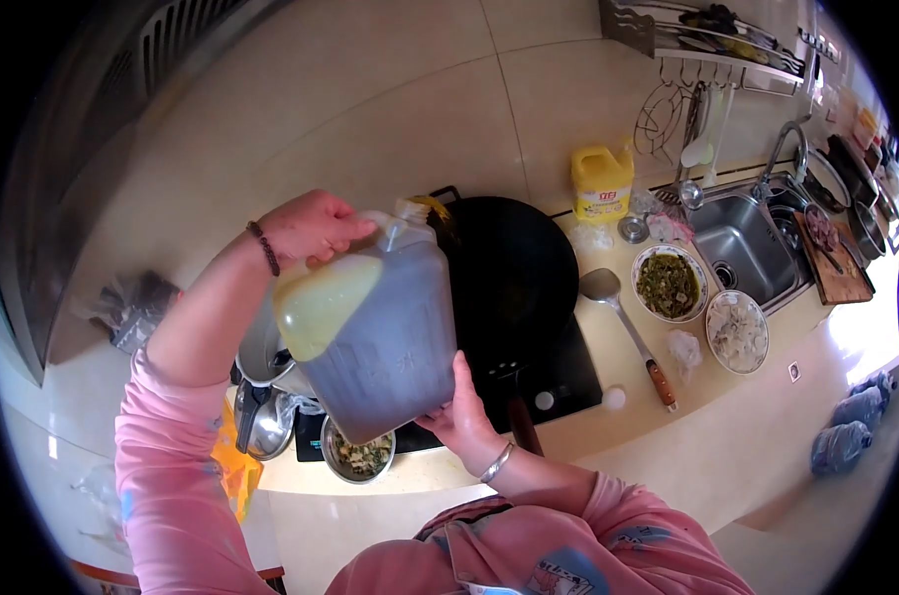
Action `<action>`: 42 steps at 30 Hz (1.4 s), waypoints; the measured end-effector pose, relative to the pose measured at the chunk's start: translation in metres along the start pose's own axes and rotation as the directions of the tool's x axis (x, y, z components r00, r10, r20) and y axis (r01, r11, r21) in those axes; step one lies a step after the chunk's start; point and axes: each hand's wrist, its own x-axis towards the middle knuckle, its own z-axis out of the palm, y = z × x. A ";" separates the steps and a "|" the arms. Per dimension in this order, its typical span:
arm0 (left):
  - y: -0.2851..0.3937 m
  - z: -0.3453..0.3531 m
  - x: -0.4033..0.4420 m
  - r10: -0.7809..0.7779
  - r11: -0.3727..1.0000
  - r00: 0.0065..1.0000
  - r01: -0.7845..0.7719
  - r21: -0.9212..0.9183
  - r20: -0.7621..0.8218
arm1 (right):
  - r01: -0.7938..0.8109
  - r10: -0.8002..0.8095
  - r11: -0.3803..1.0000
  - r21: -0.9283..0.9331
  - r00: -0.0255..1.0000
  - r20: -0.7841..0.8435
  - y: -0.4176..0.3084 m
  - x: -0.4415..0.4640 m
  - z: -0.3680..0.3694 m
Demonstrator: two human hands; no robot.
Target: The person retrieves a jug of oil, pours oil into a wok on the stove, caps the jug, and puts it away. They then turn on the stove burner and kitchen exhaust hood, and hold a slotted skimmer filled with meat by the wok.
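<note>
A large clear plastic oil jug (375, 337) is tilted, its open mouth over the rim of a black wok (519, 268). Yellow liquid shows at the jug's mouth against the wok. My left hand (321, 228) is closed round the jug's handle at the top. Beneath, my right hand (466, 421) supports the base with its fingers curled under it, partly hidden. The wok stands on a black cooktop (568, 382), its handle pointing toward me. Just below the jug sits a metal bowl of chopped food (358, 458).
A spatula (628, 327) lies right of the wok. Beyond it are a bowl of greens (670, 285), a bowl of pale slices (737, 332), a yellow jug (602, 183) and a sink (747, 238). A cutting board (838, 266) holds meat and a knife. A pot (261, 347) stands left.
</note>
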 end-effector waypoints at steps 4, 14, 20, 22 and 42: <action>0.002 0.000 -0.001 -0.006 1.000 1.000 0.006 0.015 0.006 | -0.006 0.006 1.000 0.003 1.000 -0.003 0.000 0.002 -0.003; 0.003 0.003 -0.004 -0.022 1.000 1.000 0.022 -0.006 0.019 | 0.003 -0.002 1.000 -0.018 0.999 0.042 0.000 -0.006 -0.005; 0.009 0.007 -0.007 -0.024 0.998 0.999 0.025 0.065 -0.024 | -0.023 0.023 1.000 -0.007 0.996 0.090 0.003 0.005 -0.018; 0.010 0.007 -0.008 -0.025 0.998 1.000 0.026 0.059 -0.019 | -0.025 0.025 1.000 -0.006 0.996 0.089 0.001 -0.001 -0.014; 0.013 0.009 -0.010 -0.069 0.993 0.995 0.075 0.095 -0.068 | -0.034 0.037 0.999 -0.042 0.996 0.086 0.000 -0.006 -0.011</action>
